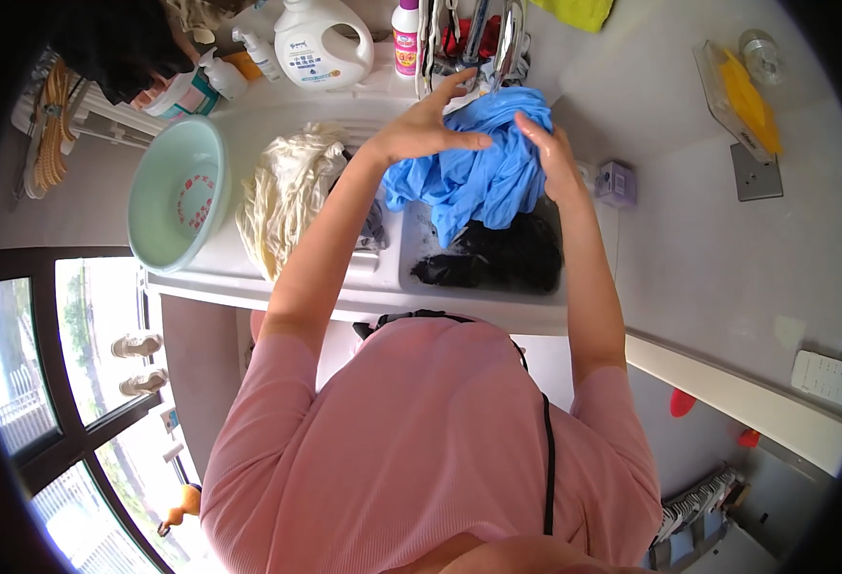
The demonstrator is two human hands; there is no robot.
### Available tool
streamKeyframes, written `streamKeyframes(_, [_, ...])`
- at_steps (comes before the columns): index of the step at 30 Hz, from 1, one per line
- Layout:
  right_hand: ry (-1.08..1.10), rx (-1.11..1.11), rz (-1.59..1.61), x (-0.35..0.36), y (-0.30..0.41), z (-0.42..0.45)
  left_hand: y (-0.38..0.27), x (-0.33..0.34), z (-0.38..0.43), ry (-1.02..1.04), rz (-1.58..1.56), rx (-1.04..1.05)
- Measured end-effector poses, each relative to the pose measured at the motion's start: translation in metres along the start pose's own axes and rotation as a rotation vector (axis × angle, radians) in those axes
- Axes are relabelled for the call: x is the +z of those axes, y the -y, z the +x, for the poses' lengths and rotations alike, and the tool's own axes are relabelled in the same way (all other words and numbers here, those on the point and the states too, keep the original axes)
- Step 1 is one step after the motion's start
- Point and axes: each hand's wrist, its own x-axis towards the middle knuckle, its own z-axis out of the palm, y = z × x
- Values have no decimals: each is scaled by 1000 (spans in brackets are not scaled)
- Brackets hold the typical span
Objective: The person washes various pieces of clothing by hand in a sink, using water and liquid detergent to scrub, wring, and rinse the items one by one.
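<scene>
A bunched blue cloth (474, 168) lies in a wet-looking heap over the sink basin (410, 251), close under the chrome faucet (510, 43). My left hand (428, 122) is at its upper left, thumb and fingers spread wide, with the thumb across the cloth's folds. At the right edge, my right hand (555, 154) grips the same cloth, its thumb side on the fabric and some fingers hidden. Below the heap, dark wet fabric (514, 251) sits in the basin. A cream-white garment (288, 194) is piled on the washboard part to the left.
A pale green plastic basin (177, 244) stands at the left. Behind are a white detergent jug (320, 50), a pump bottle (223, 75) and a pink-labelled bottle (406, 43). A purple box (616, 184) is near the right wall, below a wall socket (756, 172).
</scene>
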Motion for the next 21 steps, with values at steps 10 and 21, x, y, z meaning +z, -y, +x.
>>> streamKeyframes(10, [247, -4, -416, -13, 48, -3, -17, -6, 19, 236, -170, -65])
streamKeyframes(21, [181, -78, -75, -10, 45, 12, -41, 20, 21, 95, -429, -35])
